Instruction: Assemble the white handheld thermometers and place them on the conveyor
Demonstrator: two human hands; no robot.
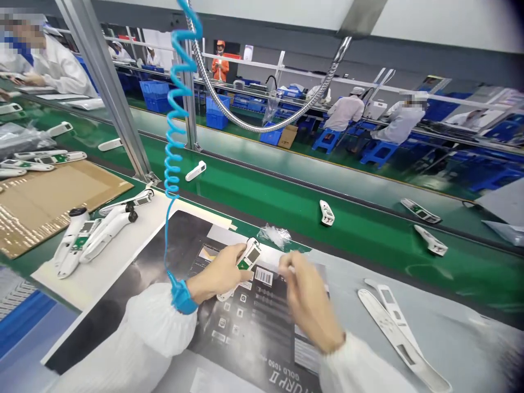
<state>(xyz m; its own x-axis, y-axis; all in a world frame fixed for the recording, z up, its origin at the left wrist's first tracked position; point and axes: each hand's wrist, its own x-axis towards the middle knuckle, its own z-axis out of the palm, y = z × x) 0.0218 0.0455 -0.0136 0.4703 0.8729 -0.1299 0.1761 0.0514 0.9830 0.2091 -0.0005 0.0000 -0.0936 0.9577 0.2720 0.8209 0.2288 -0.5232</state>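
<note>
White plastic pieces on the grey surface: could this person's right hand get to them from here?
Probably yes: the right hand is near the white plastic pieces, and only flat grey surface shows between. The hand may hold something, though; blur hides that.

A grey wall [301, 58] rises behind a long, cluttered counter [462, 138]; low blue plastic stools [326, 141], stacked blue plastic crates [154, 98] and a brown cardboard box [287, 137] stand on green floor [303, 145].

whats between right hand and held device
In the head view, a barcode label on the black sheet shows between the right hand and the device in the left hand.
</note>
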